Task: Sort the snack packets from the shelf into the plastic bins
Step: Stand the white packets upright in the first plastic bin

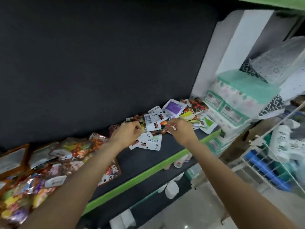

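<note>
Your left hand (127,132) has its fingers curled around the left edge of a small bunch of snack packets (152,124), white-backed ones with barcodes showing. Your right hand (179,128) pinches the right side of the same bunch between thumb and fingertips. Both hands meet over the middle of a dark shelf (148,156) with a bright green front edge, and both of your bare forearms reach up to it from the bottom of the view.

The gripped packets are part of a loose heap that spreads to the right along the shelf. In it lie a white packet with a purple panel (174,108), several packets with colourful food pictures, and a white packet with a green shape (207,125) near the shelf's front edge. A few more white packets lie fanned out just below your left hand.

At the left end of the shelf sit orange-rimmed plastic bins (26,156), with shiny, brightly coloured packets piled in and over them; your left forearm crosses in front of them.

To the right of the shelf stands a small pale green and white drawer unit (231,109). Further right is a white wire basket (270,162) holding a blue item and white bottles. Small white containers show on the level below the shelf.
</note>
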`<state>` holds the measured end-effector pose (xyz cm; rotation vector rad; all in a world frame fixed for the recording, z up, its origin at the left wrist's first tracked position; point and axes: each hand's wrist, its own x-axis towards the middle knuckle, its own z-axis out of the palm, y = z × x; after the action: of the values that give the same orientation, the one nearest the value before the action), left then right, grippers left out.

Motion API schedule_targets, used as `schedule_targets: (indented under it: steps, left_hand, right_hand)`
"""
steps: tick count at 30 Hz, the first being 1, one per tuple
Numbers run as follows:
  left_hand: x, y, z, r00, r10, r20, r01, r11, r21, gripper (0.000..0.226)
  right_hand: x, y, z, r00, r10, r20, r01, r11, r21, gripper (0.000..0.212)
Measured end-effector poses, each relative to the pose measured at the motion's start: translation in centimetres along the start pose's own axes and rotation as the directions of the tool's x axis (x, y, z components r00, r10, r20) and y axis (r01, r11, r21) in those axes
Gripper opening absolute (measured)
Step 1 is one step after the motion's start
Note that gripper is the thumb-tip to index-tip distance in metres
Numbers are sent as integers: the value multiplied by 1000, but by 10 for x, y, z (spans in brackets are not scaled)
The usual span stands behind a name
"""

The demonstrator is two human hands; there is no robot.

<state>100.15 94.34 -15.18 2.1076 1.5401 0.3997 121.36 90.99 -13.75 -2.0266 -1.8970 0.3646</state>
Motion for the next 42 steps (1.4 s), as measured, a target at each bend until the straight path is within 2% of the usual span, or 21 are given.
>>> schedule_targets:
  steps: [5, 8, 14, 17, 19, 21, 24, 27, 31, 34, 38, 42]
  left_hand:
    - [31, -10, 38, 989, -147, -11, 146, 989, -39, 22]
    - [40, -21, 47, 970, -240, -29, 240, 971, -2, 33]
    - [56, -48, 61, 870, -486, 81, 476, 872, 113, 47]
    - [56, -58, 69, 873, -467, 142, 456, 884, 101, 58]
    - [56, -62, 75, 897, -421, 134, 417, 907, 57, 77]
    - [56, -63, 80, 915, -396, 76, 394, 918, 46, 86]
    - [57, -56, 87, 931, -362, -50, 365, 924, 113, 72]
    - [61, -46, 89, 927, -340, -159, 368, 906, 210, 52]
    - [57, -38, 81, 958, -237, -162, 275, 921, 277, 30]
    - [47, -35, 69, 958, -165, -234, 216, 954, 209, 23]
    - [42, -32, 54, 908, -129, -398, 164, 985, 54, 14]
    - [43, -25, 43, 922, -168, -348, 168, 985, -32, 25]
  right_hand:
    - [49, 30, 13, 991, -80, 104, 78, 997, 28, 39]
    - [70, 36, 31, 977, -128, 173, 127, 992, 18, 51]
    - [101, 31, 70, 920, -220, 324, 258, 963, -79, 64]
    - [110, 36, 87, 866, -241, 438, 361, 908, -214, 65]
    - [112, 45, 90, 855, -217, 471, 384, 876, -292, 66]
    - [111, 57, 88, 874, -209, 439, 379, 858, -346, 67]
    - [109, 72, 80, 910, -188, 370, 335, 860, -386, 65]
    - [111, 77, 71, 927, -180, 330, 293, 895, -335, 57]
    - [115, 69, 61, 947, -309, 93, 322, 884, -340, 33]
    - [117, 63, 51, 942, -332, 55, 328, 869, -372, 33]
    - [119, 56, 41, 929, -369, 27, 352, 861, -367, 32]
    - [118, 47, 36, 942, -335, 29, 316, 851, -421, 27]
